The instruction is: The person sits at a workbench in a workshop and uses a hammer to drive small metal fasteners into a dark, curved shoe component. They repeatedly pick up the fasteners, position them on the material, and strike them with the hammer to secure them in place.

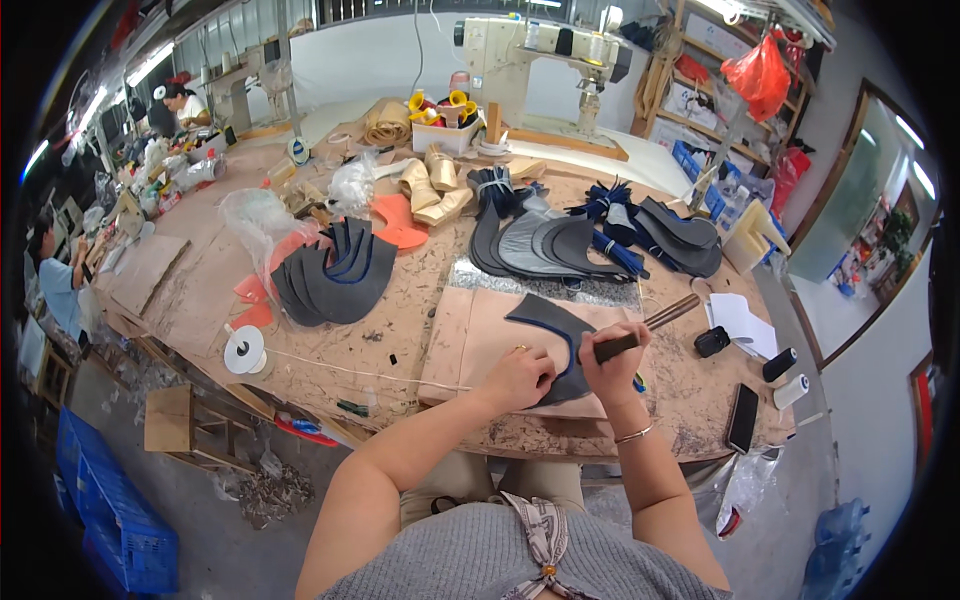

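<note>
A dark grey curved shoe-upper piece [548, 312] with blue edging lies on a pale tan board [465, 335] in front of me. My left hand [522, 378] is closed at its inner edge, fingers curled and pressed against it. My right hand [612, 368] is wrapped round a long brown tool [672, 312] held above the piece's right side. The tool's dark blunt end points left and its shaft slants up to the right; the fist hides its middle. White thread runs from a spool [244, 352] on the left toward my left wrist.
Stacked grey upper pieces [335, 275] lie left, with more bundles [540, 240] behind the board. On the right are a phone [742, 418], a small black case [712, 342], thread spools [790, 390] and white paper [735, 320]. A sewing machine [545, 75] stands at the back.
</note>
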`<move>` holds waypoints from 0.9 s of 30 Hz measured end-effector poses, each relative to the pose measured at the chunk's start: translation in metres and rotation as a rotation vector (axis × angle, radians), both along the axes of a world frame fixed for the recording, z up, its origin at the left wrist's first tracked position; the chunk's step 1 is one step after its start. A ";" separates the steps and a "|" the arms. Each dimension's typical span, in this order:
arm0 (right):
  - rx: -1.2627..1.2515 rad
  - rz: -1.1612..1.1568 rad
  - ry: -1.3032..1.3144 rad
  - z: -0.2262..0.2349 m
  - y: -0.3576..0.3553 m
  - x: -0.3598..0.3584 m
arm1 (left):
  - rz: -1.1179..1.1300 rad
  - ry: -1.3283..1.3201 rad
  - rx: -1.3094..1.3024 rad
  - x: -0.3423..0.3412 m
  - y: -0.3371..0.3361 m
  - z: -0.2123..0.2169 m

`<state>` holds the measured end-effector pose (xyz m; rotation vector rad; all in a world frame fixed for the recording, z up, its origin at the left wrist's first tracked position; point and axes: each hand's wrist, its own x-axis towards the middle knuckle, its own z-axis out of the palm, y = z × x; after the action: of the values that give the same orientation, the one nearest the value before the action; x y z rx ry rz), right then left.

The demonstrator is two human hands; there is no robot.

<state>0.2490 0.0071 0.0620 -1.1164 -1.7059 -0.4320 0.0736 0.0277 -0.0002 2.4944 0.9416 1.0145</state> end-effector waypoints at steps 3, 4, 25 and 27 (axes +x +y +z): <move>-0.128 -0.035 -0.011 -0.024 0.001 -0.009 | -0.014 -0.012 0.003 -0.002 -0.002 -0.003; -0.181 0.039 0.078 -0.028 0.002 -0.008 | -0.012 -0.029 -0.007 -0.005 -0.005 0.001; -0.167 -0.004 0.173 -0.035 0.001 -0.005 | 0.205 0.110 -0.051 -0.088 -0.008 0.016; -0.161 0.004 0.177 -0.035 0.001 -0.005 | 0.202 0.137 -0.027 -0.108 0.005 0.016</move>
<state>0.2440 0.0078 0.0271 -1.2294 -1.6076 -0.1897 -0.0345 0.0330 0.0163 2.5118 1.2616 0.8897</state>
